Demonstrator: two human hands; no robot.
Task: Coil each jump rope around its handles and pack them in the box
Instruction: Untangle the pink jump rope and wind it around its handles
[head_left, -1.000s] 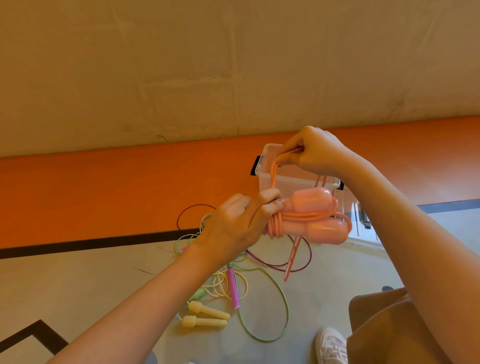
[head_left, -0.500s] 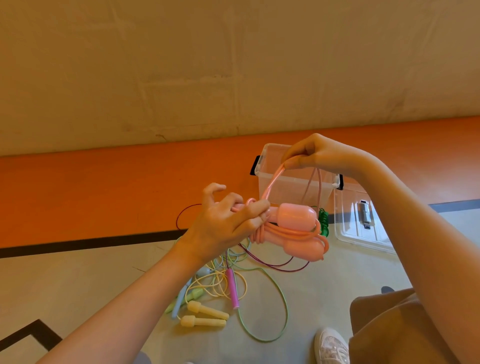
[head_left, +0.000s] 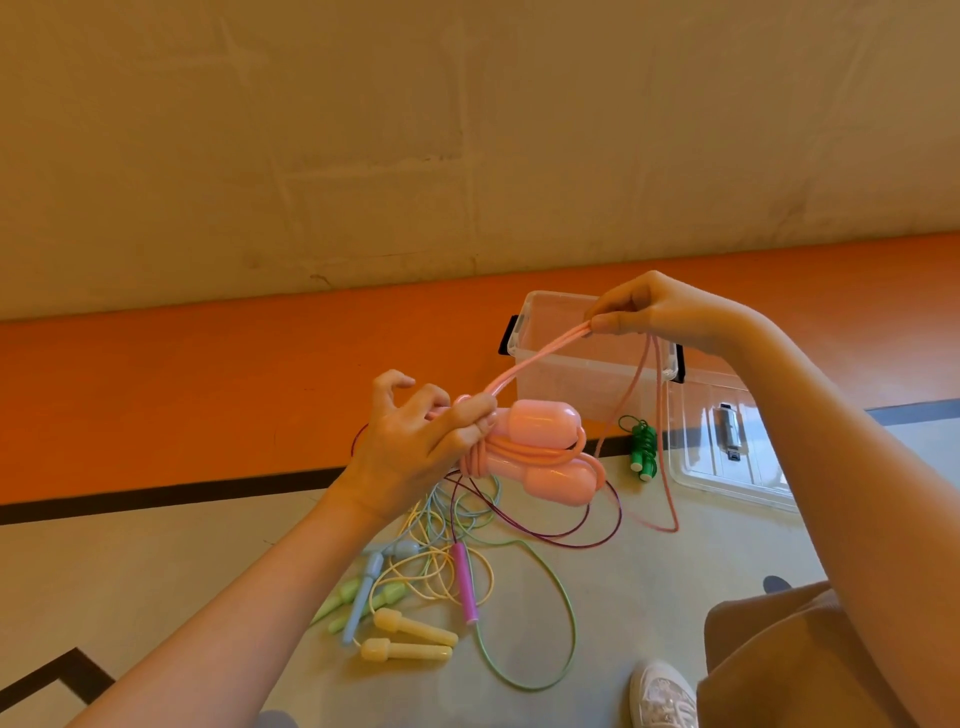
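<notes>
My left hand (head_left: 415, 447) grips the two pink jump rope handles (head_left: 550, 452), held side by side in the air with several turns of pink cord around them. My right hand (head_left: 654, 309) pinches the pink cord (head_left: 530, 358) up and to the right, stretched taut from the handles. A loose loop of that cord hangs down to the floor. Behind it stands the clear plastic box (head_left: 550, 374) on the floor, open. A coiled green jump rope (head_left: 643, 447) lies beside the box.
The clear lid (head_left: 727, 457) lies to the right of the box. On the floor below my hands is a tangle of ropes with yellow handles (head_left: 410, 636), a pink handle (head_left: 465, 582), a blue handle (head_left: 361, 592) and green handles. My shoe (head_left: 662, 693) and knee sit at lower right.
My right hand has pulled the cord farther up and right, away from the handles. The bundle in my left hand has dropped lower and tilted.
</notes>
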